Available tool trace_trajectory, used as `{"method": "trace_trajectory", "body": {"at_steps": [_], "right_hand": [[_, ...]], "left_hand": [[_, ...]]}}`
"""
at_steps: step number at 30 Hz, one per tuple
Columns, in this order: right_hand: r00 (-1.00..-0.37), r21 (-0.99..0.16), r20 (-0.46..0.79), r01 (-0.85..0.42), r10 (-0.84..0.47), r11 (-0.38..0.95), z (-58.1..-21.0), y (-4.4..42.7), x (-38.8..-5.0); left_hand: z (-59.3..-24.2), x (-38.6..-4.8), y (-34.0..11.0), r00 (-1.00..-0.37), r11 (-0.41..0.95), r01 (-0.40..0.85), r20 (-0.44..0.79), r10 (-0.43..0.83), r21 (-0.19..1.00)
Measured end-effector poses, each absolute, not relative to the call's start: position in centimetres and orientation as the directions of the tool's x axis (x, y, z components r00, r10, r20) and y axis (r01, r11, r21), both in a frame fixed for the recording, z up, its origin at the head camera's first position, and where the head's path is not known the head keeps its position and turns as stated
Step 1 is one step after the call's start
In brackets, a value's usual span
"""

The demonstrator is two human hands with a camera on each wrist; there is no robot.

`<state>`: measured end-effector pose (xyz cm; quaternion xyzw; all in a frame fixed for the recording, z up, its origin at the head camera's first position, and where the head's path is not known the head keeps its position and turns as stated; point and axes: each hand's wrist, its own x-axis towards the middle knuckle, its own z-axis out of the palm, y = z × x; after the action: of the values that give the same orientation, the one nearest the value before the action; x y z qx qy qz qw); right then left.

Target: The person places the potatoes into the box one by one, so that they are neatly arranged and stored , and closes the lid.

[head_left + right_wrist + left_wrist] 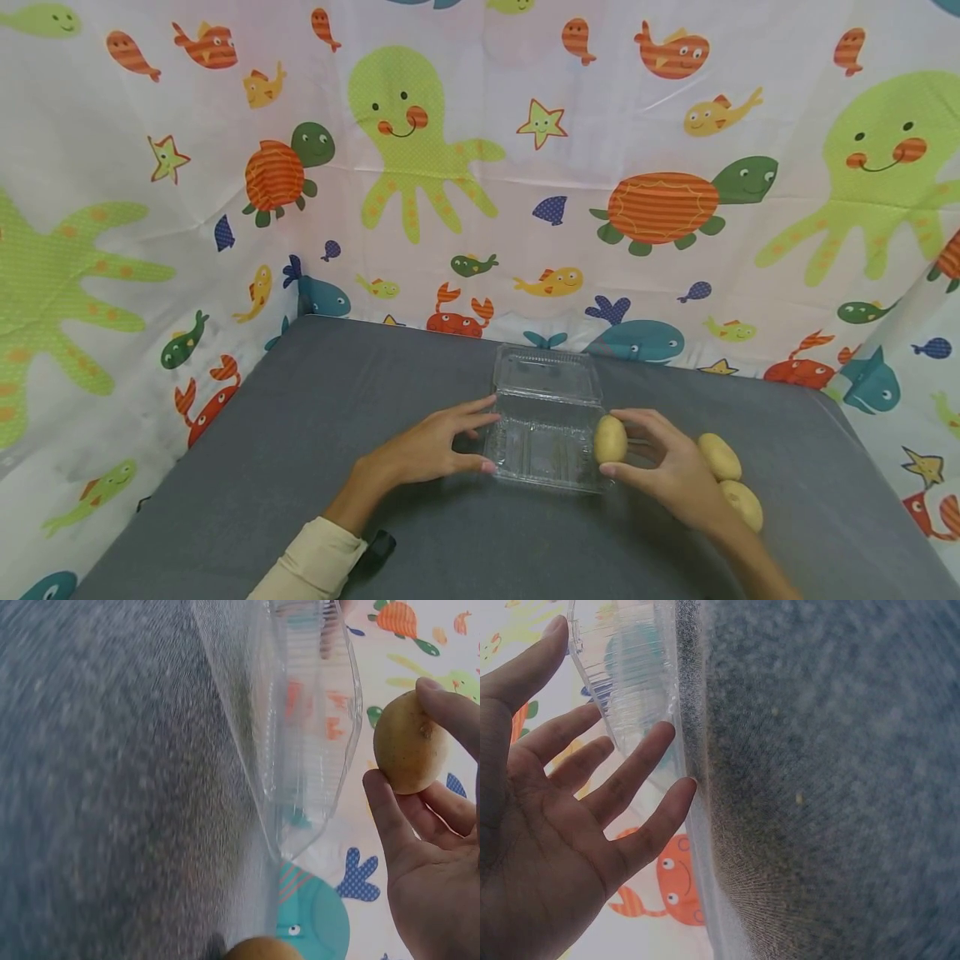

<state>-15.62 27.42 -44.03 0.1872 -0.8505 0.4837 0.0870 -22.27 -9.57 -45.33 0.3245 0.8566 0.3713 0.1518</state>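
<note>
A clear plastic clamshell container (551,450) lies with its lid (549,372) folded back, away from me. My right hand (671,467) pinches a potato (611,440) between thumb and fingertips over the container's right edge. In the right wrist view the potato (411,742) is held apart from the container wall (315,735). At the container's left side is my left hand (442,442), fingers spread and thumb near the rim. The left wrist view shows that hand (577,795) with its palm bare and its fingers beside the clear plastic (630,682).
Two more potatoes, one farther back (719,457) and one nearer (742,504), lie on the grey tabletop (300,467) beyond my right hand. A curtain (480,167) printed with sea animals stands around the back and sides. A dark band (375,550) is at the left wrist.
</note>
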Motion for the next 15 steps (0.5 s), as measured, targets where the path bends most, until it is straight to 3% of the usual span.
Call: {"method": "trace_trajectory", "body": {"at_steps": [15], "right_hand": [[-0.943, -0.829, 0.249, -0.325, -0.221, 0.456, -44.3, 24.9, -16.1]], "left_hand": [[-45.5, -22.4, -9.5, -0.740, 0.512, 0.455, -0.011, 0.673, 0.729]]}}
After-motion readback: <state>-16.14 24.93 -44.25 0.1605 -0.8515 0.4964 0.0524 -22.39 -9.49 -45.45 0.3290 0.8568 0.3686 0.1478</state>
